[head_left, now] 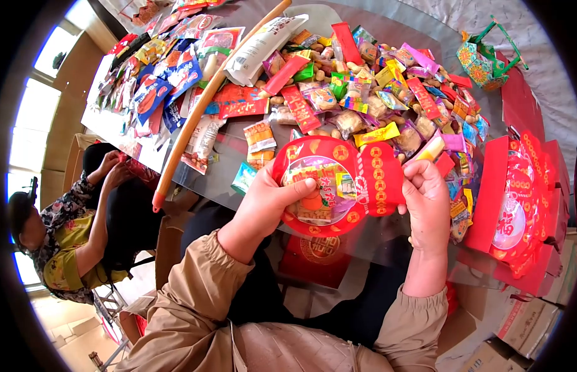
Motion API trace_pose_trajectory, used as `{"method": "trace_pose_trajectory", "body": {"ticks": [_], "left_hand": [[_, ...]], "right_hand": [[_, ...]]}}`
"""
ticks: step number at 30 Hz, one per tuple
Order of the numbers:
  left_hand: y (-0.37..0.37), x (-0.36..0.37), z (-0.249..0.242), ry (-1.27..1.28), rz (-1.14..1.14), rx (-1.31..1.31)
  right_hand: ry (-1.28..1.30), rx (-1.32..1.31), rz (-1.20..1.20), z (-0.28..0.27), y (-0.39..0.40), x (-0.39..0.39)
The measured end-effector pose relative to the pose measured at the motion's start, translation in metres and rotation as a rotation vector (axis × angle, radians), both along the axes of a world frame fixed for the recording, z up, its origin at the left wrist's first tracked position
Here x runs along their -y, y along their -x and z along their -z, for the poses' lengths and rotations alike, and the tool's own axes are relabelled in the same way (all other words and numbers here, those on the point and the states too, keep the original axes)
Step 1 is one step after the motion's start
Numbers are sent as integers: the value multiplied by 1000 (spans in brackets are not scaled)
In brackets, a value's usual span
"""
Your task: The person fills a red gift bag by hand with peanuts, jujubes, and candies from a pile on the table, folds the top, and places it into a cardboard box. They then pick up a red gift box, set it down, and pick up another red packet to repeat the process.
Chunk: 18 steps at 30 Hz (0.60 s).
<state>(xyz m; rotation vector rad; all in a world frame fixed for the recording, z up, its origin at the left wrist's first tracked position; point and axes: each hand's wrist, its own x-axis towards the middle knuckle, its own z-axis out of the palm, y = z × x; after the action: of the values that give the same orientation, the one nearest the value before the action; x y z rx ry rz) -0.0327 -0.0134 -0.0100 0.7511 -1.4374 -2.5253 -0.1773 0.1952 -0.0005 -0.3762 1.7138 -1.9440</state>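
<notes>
Holding red pouch (380, 195), left hand (263, 201) gripping its rounded body, right hand (428, 193) pinching its narrow end

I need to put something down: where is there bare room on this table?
Beyond the sweets heap, left of the green patterned box; a smaller patch lies between the orange rod and teal packet. Crowded: the heap, and the packets left of the rod.
</notes>
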Motion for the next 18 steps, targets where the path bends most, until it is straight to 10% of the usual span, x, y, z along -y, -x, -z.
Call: {"method": "trace_pose_trajectory", "body": {"ticks": [18], "left_hand": [[-1, 0, 3, 16, 3, -61]], "right_hand": [[-77, 19, -47, 8, 5, -3]]}}
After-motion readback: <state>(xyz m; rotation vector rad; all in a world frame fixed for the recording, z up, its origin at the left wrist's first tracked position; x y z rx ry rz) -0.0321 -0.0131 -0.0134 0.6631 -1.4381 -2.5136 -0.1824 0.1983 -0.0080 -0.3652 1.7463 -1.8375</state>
